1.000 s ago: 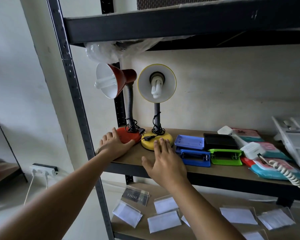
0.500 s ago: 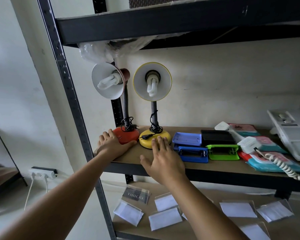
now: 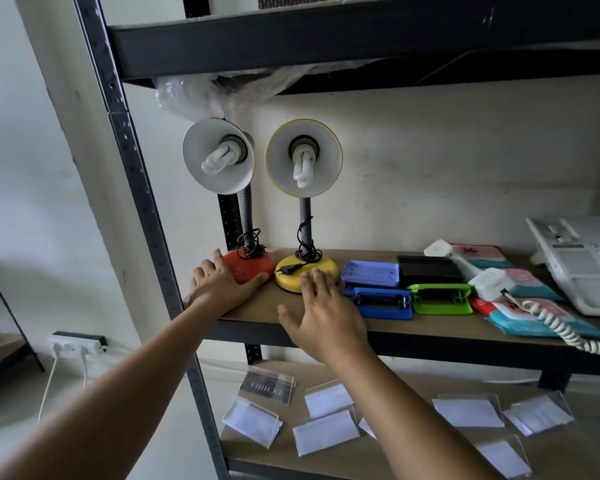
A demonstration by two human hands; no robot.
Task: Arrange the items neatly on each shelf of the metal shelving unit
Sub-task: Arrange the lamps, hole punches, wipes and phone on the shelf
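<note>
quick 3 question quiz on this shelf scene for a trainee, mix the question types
1. True or false: the left hand rests on the red lamp base.
2. The right hand has its fingertips on the base of which lamp? A) yellow lamp B) red C) neither
3. Fill in: right of the blue hole punch lies a ____ one.

Key: 1 true; 2 A; 3 green

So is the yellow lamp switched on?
Off. The bulb in the yellow lamp looks plain white with no glow, and its plug lies loose on the lamp's base, not in any socket.
</note>
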